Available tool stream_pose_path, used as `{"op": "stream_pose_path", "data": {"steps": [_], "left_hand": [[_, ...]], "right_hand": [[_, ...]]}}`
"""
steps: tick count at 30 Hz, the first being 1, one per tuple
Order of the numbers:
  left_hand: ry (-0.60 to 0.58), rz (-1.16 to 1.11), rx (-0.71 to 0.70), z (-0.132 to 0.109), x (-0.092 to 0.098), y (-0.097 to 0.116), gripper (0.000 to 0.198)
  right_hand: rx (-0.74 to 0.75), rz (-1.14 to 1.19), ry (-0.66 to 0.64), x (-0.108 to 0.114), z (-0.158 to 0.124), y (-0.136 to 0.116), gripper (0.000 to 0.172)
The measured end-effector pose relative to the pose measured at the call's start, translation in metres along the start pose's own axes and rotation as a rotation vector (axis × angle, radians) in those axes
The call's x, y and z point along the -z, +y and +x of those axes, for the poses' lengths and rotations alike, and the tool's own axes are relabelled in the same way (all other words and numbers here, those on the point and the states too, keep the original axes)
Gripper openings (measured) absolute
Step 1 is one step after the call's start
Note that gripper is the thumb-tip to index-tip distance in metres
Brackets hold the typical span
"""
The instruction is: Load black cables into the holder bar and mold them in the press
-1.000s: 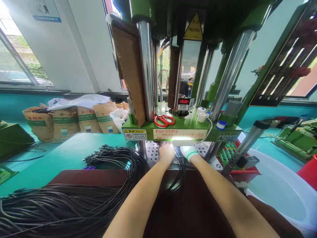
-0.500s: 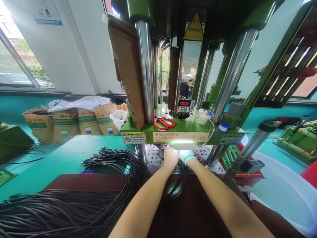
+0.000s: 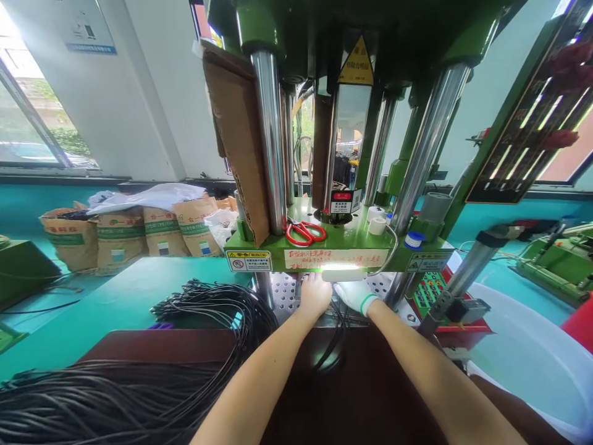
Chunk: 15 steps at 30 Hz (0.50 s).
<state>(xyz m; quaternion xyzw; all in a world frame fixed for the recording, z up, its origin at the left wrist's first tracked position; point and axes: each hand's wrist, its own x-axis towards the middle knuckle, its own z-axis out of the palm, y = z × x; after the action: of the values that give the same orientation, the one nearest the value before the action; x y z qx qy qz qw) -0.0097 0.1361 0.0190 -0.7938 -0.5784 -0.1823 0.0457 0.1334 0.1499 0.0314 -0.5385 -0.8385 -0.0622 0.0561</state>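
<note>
My bare left hand (image 3: 315,295) reaches in under the green crosspiece of an upright press (image 3: 269,254), over its perforated metal bed. Beside it on the right is my right hand (image 3: 356,295), in a white glove with a green cuff. A white lamp bar (image 3: 343,275) glows just above both hands. Black cables (image 3: 340,330) come out from between the hands and loop down onto the dark tabletop. The fingertips of both hands are hidden or too small to make out, so their grip does not show.
Red-handled scissors (image 3: 306,233) and white tape rolls (image 3: 377,225) lie on the crosspiece. Bundled black cables (image 3: 217,303) cover the left side. A cardboard sheet (image 3: 236,142) leans by a steel column. A button panel (image 3: 430,293) and white tub (image 3: 523,358) stand at right.
My right hand has shifted slightly right and opened a gap from the left hand. More of the cables shows between them. My left hand has moved little, and the view has shifted slightly.
</note>
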Motion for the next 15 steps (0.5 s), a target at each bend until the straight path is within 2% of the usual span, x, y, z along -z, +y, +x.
{"op": "stream_pose_path", "data": {"steps": [6, 12, 15], "left_hand": [[-0.129, -0.057, -0.158, 0.003, 0.013, -0.020, 0.037], [-0.232, -0.181, -0.205, 0.012, 0.000, -0.037, 0.045], [-0.245, -0.229, -0.161, 0.016, -0.006, -0.038, 0.048]], "right_hand": [[0.049, 0.027, -0.049, -0.002, -0.001, 0.003, 0.042], [0.037, 0.018, -0.111, -0.009, 0.010, 0.003, 0.045], [0.022, 0.016, -0.107, -0.012, 0.020, 0.003, 0.045]]}}
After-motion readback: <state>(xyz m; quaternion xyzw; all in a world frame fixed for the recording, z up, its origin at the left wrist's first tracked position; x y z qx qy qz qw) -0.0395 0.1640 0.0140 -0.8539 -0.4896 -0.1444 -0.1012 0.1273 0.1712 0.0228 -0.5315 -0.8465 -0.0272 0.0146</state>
